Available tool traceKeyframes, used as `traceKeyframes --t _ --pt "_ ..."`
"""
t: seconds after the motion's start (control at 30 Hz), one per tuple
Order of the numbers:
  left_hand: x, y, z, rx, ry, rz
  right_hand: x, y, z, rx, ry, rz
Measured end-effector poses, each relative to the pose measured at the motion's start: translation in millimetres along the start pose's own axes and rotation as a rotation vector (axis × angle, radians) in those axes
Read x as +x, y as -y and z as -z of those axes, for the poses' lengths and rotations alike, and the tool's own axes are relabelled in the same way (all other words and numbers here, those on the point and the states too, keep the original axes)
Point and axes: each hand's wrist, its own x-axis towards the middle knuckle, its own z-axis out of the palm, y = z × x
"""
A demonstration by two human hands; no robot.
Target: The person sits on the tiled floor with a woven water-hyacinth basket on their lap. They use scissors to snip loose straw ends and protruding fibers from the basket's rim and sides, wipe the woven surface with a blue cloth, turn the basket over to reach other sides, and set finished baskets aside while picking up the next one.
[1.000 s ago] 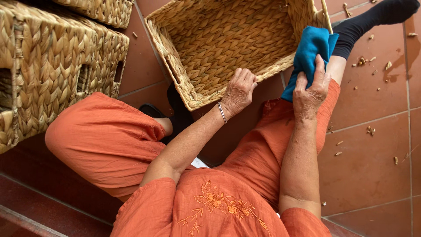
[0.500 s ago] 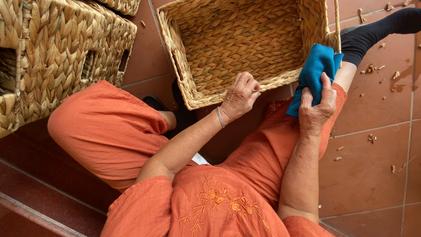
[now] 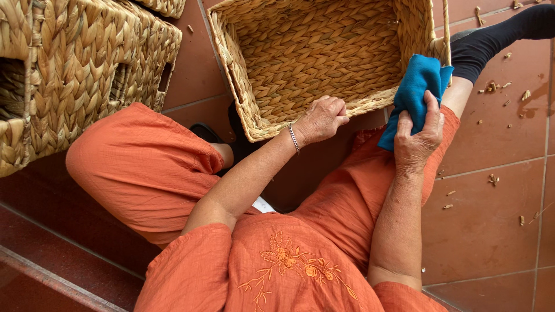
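An open woven straw basket [image 3: 272, 124] lies on the tiled floor between my knees. My left hand [image 3: 321, 119] grips its near rim with the fingers curled over the edge. My right hand [image 3: 418, 138] holds a blue cloth [image 3: 415, 92] over my right knee, beside the basket's right corner. I sit on the floor in orange clothes, with a black sock [image 3: 497, 37] on my right foot.
Two more woven baskets [image 3: 75, 81] with hand slots stand at the left. Small bits of straw [image 3: 491, 179] lie scattered on the red tiles at the right. A dark step edge runs along the lower left.
The view has shifted a little, so the basket sits lower in the picture. My right hand with the blue cloth has come slightly closer to the basket's right corner. My left hand keeps its hold.
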Motion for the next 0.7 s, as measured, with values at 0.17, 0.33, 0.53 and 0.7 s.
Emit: traceKeyframes --t 0.17,0.33,0.53,0.7 --pt "-11 2 16 -0.138 -0.053 -0.052 -1 -2 -2 0.028 -0.019 0.026" --pt "-13 47 104 0.074 0.115 0.036 -6 -7 -2 0.04 0.008 0.011" --pt "-27 55 153 0.621 0.654 0.419 -7 -3 0 0.048 0.033 -0.052" --pt "-24 87 198 1.127 -0.285 -0.218 -11 2 0 0.113 0.053 -0.077"
